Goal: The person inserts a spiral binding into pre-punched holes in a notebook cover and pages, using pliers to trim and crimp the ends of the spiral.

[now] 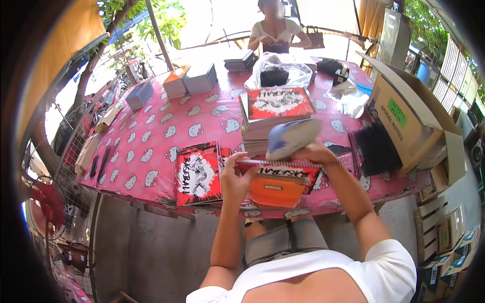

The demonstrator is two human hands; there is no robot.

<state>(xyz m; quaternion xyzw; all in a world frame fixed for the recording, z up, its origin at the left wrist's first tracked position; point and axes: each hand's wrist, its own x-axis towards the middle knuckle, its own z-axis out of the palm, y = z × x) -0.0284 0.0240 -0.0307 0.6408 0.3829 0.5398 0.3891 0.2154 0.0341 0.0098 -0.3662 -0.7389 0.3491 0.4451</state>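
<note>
My left hand (236, 177) grips the left end of a red, black and white spiral notebook (312, 178), tilted with its coil edge up. In my right hand (314, 152) is a blurred, oblong blue and white thing (294, 137), shaped like a shoe. It is over the coil; whether it touches the wire I cannot tell. Below the coil shows an orange panel (277, 193) with a small label; how it joins the notebook is unclear. Left of my left hand lies a red notebook stack (198, 174). A taller stack (279, 105) stands just beyond my hands.
A pink patterned cloth (151, 132) covers the table. Right are black coils (375, 149) and an open cardboard box (406, 113). Farther back lie grey-blue notebook stacks (200, 79) and a clear plastic bag with black contents (275, 76). Another person (275, 33) sits across the table.
</note>
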